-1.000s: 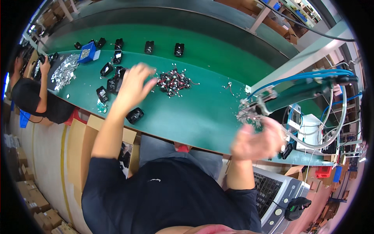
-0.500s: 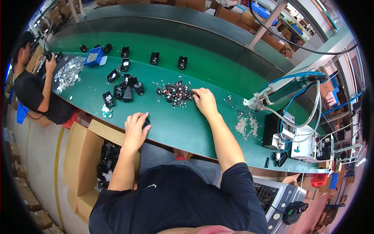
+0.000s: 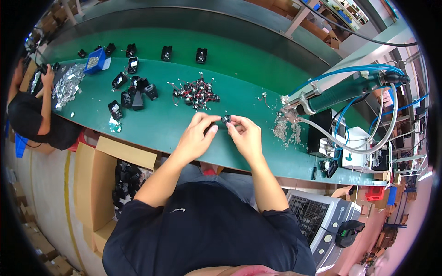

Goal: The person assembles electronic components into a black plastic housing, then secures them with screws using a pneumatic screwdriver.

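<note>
Between the thumb and fingertips of my right hand is a small black part, raised at the near side of the green bench. My left hand comes up beside it, its forefinger reaching toward the part. The left thumb and fingers are curled around a dark spot; whether it is a thing or shadow, I cannot make out. Just beyond both hands lies a tangled pile of small black parts with red and black wires. Several black plastic housings stand to the left of the pile.
Loose small metal pieces lie at right, below a dark green tool with hoses. At left are silvery plates, a blue bin and another person. An open cardboard box of black parts stands below the bench edge.
My right hand has come back from the wire pile with a small black part. My left hand has moved right from the bench edge to meet it. The whole view has shifted slightly.
</note>
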`<state>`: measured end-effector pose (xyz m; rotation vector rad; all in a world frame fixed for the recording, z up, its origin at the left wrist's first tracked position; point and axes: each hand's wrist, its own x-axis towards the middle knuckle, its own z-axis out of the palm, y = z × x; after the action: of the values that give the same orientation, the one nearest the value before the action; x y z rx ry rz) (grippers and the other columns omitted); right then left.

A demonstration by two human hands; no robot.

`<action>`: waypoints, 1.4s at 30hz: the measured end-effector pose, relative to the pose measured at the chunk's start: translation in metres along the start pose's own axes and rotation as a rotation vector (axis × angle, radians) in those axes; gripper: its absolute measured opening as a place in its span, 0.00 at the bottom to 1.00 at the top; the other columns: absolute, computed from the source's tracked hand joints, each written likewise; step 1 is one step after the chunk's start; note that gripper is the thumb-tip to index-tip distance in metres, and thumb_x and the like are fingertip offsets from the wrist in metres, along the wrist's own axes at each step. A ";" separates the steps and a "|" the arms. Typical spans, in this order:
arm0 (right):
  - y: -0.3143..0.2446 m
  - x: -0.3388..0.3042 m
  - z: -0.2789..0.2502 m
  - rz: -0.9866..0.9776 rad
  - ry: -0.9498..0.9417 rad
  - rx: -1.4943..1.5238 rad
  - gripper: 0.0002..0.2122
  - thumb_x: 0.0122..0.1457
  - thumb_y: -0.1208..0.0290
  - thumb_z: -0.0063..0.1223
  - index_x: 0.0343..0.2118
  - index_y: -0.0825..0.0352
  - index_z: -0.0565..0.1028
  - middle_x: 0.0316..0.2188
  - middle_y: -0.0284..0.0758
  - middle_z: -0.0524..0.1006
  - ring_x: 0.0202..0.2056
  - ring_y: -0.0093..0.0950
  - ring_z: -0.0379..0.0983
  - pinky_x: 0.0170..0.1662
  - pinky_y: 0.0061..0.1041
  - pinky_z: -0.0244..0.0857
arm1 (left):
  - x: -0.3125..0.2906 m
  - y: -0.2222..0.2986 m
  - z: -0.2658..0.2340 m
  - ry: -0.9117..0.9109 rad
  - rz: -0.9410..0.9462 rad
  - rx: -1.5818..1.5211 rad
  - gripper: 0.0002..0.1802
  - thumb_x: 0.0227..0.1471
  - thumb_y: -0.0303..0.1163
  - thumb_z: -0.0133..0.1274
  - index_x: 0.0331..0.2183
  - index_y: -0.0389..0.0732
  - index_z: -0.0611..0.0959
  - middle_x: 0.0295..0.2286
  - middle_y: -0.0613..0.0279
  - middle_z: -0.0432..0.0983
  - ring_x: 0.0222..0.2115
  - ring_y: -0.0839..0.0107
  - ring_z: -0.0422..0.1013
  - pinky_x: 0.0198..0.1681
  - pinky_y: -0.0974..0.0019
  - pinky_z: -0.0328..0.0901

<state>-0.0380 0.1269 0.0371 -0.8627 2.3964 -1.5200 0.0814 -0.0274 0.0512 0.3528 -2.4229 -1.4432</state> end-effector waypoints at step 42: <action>-0.021 -0.067 -0.052 -0.183 0.028 0.027 0.04 0.55 0.81 0.65 0.33 0.70 0.82 0.43 0.41 0.83 0.41 0.32 0.82 0.45 0.28 0.76 | -0.006 -0.018 0.013 -0.466 0.077 -0.231 0.49 0.50 0.20 0.62 0.70 0.45 0.60 0.59 0.55 0.60 0.54 0.57 0.67 0.64 0.58 0.61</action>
<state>0.0024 0.1977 0.0694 -1.0880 2.3674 -1.6340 0.0831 -0.0228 0.0283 -0.1469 -2.5275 -1.9173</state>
